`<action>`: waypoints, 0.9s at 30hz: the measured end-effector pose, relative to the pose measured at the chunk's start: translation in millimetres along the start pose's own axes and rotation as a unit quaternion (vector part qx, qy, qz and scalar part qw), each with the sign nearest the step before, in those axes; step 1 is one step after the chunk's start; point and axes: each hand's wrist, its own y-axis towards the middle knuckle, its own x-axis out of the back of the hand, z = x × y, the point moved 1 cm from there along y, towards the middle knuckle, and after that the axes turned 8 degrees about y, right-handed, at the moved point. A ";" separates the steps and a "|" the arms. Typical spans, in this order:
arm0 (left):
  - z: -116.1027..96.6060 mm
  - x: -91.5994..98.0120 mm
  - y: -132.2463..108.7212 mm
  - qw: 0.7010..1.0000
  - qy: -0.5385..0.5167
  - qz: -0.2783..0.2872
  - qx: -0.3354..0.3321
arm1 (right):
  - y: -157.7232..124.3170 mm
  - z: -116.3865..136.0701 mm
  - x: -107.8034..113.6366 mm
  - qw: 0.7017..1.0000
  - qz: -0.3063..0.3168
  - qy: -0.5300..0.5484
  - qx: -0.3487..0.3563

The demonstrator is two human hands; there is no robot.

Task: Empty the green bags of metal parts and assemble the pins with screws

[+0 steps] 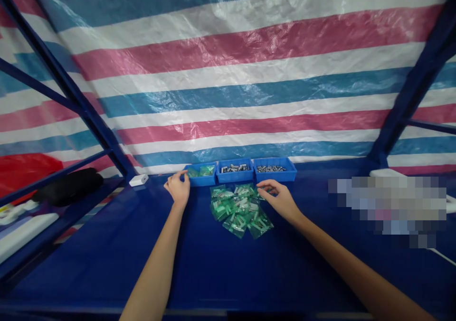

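A pile of several small green plastic bags (239, 209) holding metal parts lies on the blue table (213, 264). Behind it stand three blue trays: the left tray (201, 179) holds green bags, the middle tray (235, 174) and the right tray (274, 173) hold small metal parts. My left hand (178, 188) reaches toward the left tray, fingertips at its near left corner, fingers curled with nothing seen in them. My right hand (278, 195) rests at the pile's far right edge, fingers pinched on a green bag.
A striped red, white and blue tarp (249, 74) closes the back. Dark blue frame posts (89, 117) rise at both sides. A small white box (138, 180) lies left of the trays. A black object (67, 186) and red material (21, 169) sit at far left.
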 end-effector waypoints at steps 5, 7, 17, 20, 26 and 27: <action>-5.2 -2.7 -4.2 0.994 0.062 0.013 -0.094 | 1.8 -16.5 9.7 0.990 -0.001 -0.139 0.005; -6.1 -3.9 -4.3 0.989 0.085 0.040 -0.117 | 1.1 -21.4 12.2 0.981 0.006 -0.194 0.000; -40.1 22.9 -22.4 0.979 0.049 0.026 -0.197 | 3.3 -32.0 16.4 0.972 0.025 -0.232 -0.006; -70.8 39.4 -39.8 0.962 -0.008 0.051 -0.267 | 7.6 -36.9 17.8 0.986 -0.008 -0.164 0.001; -123.7 51.3 -101.6 0.898 -0.099 0.205 -0.377 | 12.2 -39.3 13.7 0.994 -0.049 0.051 -0.086; -127.9 49.9 -111.6 0.884 -0.097 0.238 -0.391 | 12.4 -36.5 12.5 0.991 -0.048 0.087 -0.085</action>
